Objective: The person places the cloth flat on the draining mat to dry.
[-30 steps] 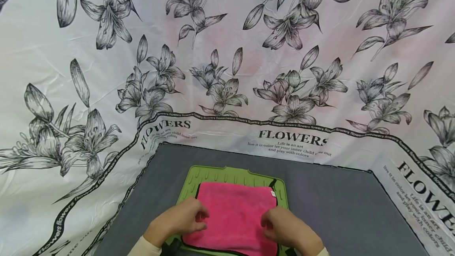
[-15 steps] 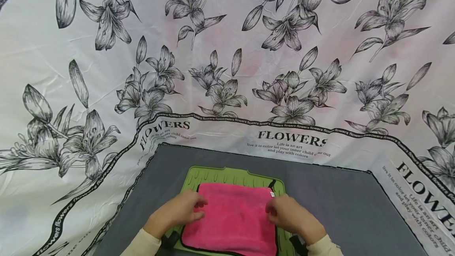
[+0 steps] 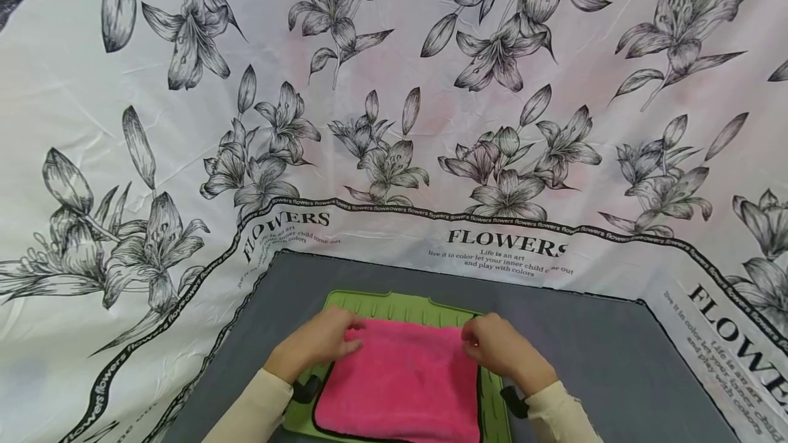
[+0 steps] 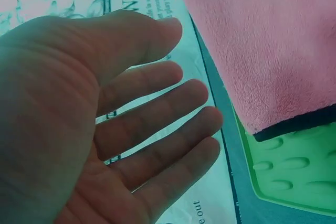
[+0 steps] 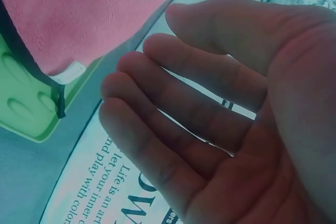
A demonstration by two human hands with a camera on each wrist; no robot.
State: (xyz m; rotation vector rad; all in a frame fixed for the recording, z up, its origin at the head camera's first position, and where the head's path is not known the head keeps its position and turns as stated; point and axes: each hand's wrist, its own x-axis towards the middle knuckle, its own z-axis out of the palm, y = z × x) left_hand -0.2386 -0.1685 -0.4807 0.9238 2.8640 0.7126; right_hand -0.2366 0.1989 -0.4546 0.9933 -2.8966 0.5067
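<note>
A pink plush cloth (image 3: 403, 381) with black edging lies flat on a green ridged mat (image 3: 382, 303). My left hand (image 3: 320, 340) is at the cloth's far left corner, and my right hand (image 3: 501, 347) is at its far right corner. In the left wrist view the fingers of my left hand (image 4: 157, 114) are loosely bent and hold nothing, apart from the pink cloth (image 4: 273, 40). The right wrist view likewise has my right hand (image 5: 210, 114) relaxed, with nothing in it. Near that hand, the cloth's corner bears a white tag (image 5: 68, 73) and a black loop (image 5: 61, 100).
Beneath the mat is a dark grey table surface (image 3: 591, 361). A white sheet (image 3: 394, 128) printed with black lilies and lettering rises behind and along both sides of it. Dark straps (image 3: 306, 390) are on my wrists.
Both hands have moved away from me along the cloth's sides, from around its middle to its far corners. The cloth and mat stay in place.
</note>
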